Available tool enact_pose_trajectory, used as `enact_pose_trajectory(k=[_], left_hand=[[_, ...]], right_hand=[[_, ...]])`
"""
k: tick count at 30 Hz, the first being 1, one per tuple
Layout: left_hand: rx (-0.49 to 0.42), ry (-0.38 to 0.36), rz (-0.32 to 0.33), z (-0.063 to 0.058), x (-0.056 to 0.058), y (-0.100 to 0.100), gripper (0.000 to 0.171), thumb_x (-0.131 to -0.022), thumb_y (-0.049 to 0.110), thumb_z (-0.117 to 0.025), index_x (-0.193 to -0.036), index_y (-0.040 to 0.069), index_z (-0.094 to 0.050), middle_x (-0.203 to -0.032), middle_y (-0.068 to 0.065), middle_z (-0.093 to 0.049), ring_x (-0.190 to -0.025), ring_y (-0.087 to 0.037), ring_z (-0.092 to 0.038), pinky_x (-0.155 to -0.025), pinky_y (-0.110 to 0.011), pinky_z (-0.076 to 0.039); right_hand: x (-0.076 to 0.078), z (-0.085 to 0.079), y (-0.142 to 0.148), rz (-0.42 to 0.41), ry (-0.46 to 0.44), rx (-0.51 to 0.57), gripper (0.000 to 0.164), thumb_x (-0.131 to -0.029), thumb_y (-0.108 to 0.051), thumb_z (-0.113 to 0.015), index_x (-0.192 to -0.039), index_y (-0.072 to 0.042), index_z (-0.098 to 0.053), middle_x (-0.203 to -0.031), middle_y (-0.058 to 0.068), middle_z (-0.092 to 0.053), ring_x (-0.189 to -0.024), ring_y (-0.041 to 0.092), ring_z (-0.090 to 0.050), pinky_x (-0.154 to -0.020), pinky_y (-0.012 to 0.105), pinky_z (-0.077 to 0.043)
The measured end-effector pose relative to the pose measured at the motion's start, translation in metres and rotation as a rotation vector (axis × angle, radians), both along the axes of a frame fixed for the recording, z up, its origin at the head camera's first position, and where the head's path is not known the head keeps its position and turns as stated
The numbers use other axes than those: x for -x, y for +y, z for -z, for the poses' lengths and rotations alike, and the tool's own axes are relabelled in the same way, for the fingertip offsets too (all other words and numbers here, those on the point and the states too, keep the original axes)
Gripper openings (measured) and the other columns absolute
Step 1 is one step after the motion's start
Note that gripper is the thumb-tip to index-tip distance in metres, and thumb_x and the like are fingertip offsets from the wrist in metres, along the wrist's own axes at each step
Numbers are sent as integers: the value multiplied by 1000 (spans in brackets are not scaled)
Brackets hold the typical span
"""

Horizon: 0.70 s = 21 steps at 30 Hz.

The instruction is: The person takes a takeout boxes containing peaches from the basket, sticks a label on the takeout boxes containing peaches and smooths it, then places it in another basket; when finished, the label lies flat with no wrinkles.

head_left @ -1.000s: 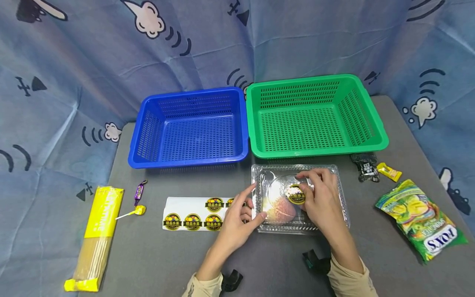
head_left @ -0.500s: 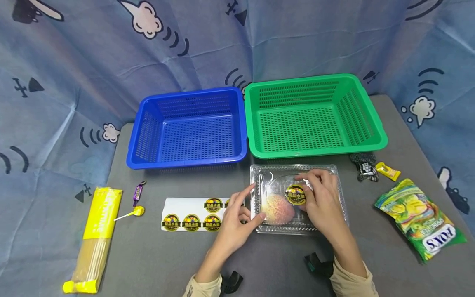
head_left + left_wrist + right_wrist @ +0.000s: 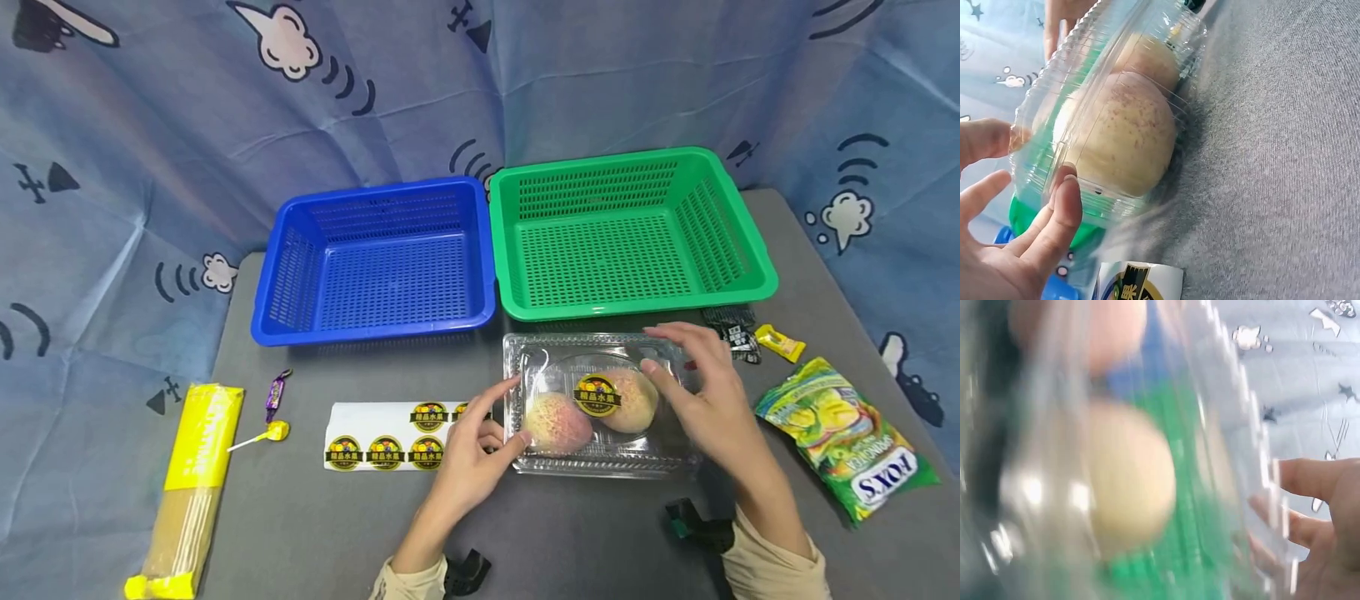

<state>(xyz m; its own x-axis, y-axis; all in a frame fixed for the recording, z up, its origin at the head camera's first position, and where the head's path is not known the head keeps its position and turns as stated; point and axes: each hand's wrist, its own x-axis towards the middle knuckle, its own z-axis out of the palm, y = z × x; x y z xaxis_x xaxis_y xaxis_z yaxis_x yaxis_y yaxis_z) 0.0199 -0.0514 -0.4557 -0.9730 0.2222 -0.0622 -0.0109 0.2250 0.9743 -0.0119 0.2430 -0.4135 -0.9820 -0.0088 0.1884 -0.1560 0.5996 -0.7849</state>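
A clear plastic clamshell box point(image 3: 547, 350) lies on the grey table with its lid down. Two peaches point(image 3: 558, 425) show inside it. A round black-and-gold sticker point(image 3: 597, 395) is on the lid, near the middle. My left hand point(image 3: 472, 467) holds the box's left side, with thumb and index finger on its edge; the left wrist view shows fingertips point(image 3: 1067, 194) against the rim. My right hand point(image 3: 701, 392) is over the box's right end, fingers spread and holding nothing. In the blurred right wrist view, its fingers point(image 3: 1310, 478) are beside the lid's edge.
A white sticker sheet point(image 3: 360, 421) lies left of the box. Blue point(image 3: 375, 329) and green baskets point(image 3: 637, 307) stand behind. To the left are a yellow noodle pack point(image 3: 191, 475), a lollipop point(image 3: 276, 431) and a purple candy point(image 3: 276, 396); to the right, a green snack bag point(image 3: 847, 437) and small candies point(image 3: 780, 342).
My right hand has come off the sticker and moved right, uncovering the second peach. My left hand stays at the box's left edge. The head view has shifted slightly.
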Motion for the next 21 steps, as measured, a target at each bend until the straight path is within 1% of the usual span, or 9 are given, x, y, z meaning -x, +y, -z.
enact_pose_trajectory(k=[4,7,9,12,14,15,18,19,21], left_hand=[[-30,-3,-6,0,-1,-1,67,-91,8,-79,-152,27,-59,-129,-13,-64,-67,-2,-61,-72,-24,-61],[-44,-3,-9,-1,-2,-2,65,-91,6,-79,-150,26,-60,-125,-13,-64,-66,-1,-59,-73,-23,-60],[-49,4,-5,-2,-2,-3,65,-91,5,-78,-150,26,-61,-120,-14,-64,-65,-1,-58,-70,-22,-59],[-64,13,15,-5,-3,-4,64,-91,4,-77,-149,24,-61,-123,-15,-64,-66,-1,-57,-66,-20,-56],[-84,21,38,-7,-3,-4,63,-91,3,-76,-150,21,-60,-131,-14,-63,-66,-1,-57,-64,-19,-55],[-99,24,54,-8,-3,-5,62,-92,3,-76,-150,20,-60,-135,-14,-62,-66,-1,-57,-64,-19,-55],[-143,22,105,-14,-2,-7,60,-94,3,-75,-150,17,-58,-147,-12,-58,-68,0,-57,-67,-20,-55],[-158,20,121,-16,-2,-8,59,-95,3,-75,-150,17,-57,-147,-13,-58,-69,0,-57,-67,-20,-55],[-184,16,150,-20,-1,-10,58,-96,4,-74,-150,15,-56,-132,-17,-64,-70,0,-58,-67,-21,-55]], right_hand=[[12,-5,32,29,-45,-21,50,-104,-14,-68,-152,-9,-55,-152,17,-41,-116,-9,-39,-86,22,-34],[23,-6,55,34,-115,-24,59,-106,-18,-65,-161,-14,-45,-159,19,-30,-111,-6,-43,-82,17,-35],[31,-5,68,26,-167,-43,64,-107,-20,-62,-165,-17,-37,-166,22,-21,-116,9,-49,-84,23,-41],[43,-5,82,-9,-247,-84,66,-109,-24,-58,-169,-18,-29,-173,24,-10,-125,41,-49,-90,48,-45],[51,-4,88,-39,-270,-115,64,-111,-25,-56,-168,-12,-30,-173,27,-9,-129,57,-42,-89,54,-43],[55,-3,91,-52,-272,-123,62,-111,-24,-54,-167,-9,-31,-172,29,-10,-130,59,-40,-90,53,-42],[64,-2,96,-73,-258,-159,53,-114,-21,-48,-160,2,-39,-164,36,-19,-131,58,-37,-89,41,-37],[66,-2,98,-73,-254,-169,49,-114,-20,-45,-157,4,-42,-160,38,-23,-130,57,-38,-87,38,-36],[71,-3,100,-71,-257,-184,45,-115,-19,-41,-152,6,-47,-154,40,-27,-125,58,-42,-83,38,-37]])
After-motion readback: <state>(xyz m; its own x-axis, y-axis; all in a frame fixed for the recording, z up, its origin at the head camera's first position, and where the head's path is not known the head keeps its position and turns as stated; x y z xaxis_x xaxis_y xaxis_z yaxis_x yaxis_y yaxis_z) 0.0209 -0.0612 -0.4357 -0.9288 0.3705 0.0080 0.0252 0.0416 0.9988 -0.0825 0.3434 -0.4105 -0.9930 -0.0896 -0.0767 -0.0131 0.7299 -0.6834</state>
